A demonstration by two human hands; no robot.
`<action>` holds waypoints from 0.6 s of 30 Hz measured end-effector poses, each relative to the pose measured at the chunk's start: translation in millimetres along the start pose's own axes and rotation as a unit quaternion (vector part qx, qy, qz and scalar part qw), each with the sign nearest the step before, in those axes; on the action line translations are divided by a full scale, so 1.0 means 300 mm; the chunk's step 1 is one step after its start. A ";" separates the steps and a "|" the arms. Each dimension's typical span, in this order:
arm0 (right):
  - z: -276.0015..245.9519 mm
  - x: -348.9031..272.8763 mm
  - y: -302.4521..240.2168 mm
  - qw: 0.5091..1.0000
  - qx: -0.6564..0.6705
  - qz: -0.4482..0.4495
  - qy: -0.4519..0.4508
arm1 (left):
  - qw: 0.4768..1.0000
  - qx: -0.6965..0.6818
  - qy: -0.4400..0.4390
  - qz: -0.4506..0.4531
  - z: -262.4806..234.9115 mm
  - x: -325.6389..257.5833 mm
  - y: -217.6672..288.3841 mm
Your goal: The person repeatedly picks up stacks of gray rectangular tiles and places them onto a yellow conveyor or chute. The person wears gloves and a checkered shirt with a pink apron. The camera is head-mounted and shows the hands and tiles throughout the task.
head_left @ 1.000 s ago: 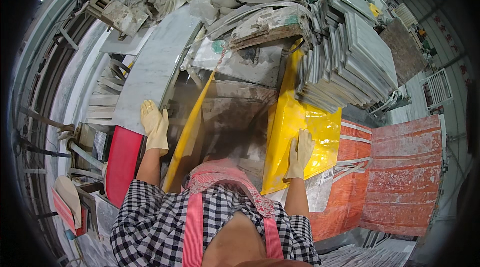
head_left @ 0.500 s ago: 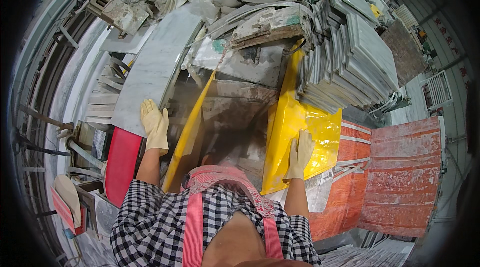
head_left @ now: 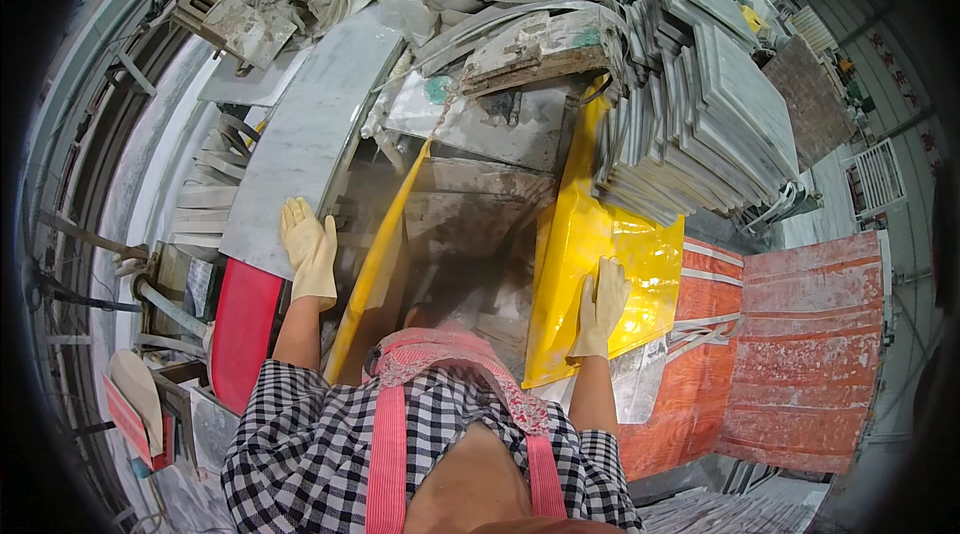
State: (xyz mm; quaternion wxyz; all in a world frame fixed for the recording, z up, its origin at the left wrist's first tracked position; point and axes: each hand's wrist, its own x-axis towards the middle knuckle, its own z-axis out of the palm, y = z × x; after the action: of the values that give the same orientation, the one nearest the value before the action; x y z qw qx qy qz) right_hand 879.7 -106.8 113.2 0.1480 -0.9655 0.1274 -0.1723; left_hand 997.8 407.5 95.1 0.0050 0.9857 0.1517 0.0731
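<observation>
My left hand (head_left: 309, 252), in a pale rubber glove, lies flat with fingers spread and loose on the near end of a long grey marble slab (head_left: 300, 149). It grips nothing; the palm only presses the stone. The slab runs away from me up and to the right, with its near end above a red panel (head_left: 243, 329) that stands just beside my left forearm.

My right hand (head_left: 600, 306), gloved the same, rests open and flat on a yellow sheet (head_left: 590, 244), near that sheet's lower right part. Fingers point up, slightly apart, not closed on anything. The yellow sheet rises in a narrow strip toward a pile of stacked grey stone tiles (head_left: 700, 124) and passes just beside their left edge.

Between my hands sits a dusty grey stone block (head_left: 470, 214), wet-looking and mottled. A thin yellow strip (head_left: 375, 264) slants along its left side, from near my chest up toward the rubble.

To the right of the yellow sheet lie orange-red woven sacks (head_left: 800, 344), well worn, with white bands. Beyond the block, broken slabs and scrap stone (head_left: 540, 44) are heaped. I wear a black-and-white checked shirt with a pink apron (head_left: 440, 364).
</observation>
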 end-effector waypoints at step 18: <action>0.001 0.010 0.003 1.000 -0.027 -0.004 0.000 | 1.000 -0.007 0.017 0.004 -0.014 -0.004 0.007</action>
State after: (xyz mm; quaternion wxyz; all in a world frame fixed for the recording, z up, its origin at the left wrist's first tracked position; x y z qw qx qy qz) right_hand 882.2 -108.4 113.6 0.1210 -0.9697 0.1278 -0.1695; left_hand 996.6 405.2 99.2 0.0087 0.9849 0.1476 0.0906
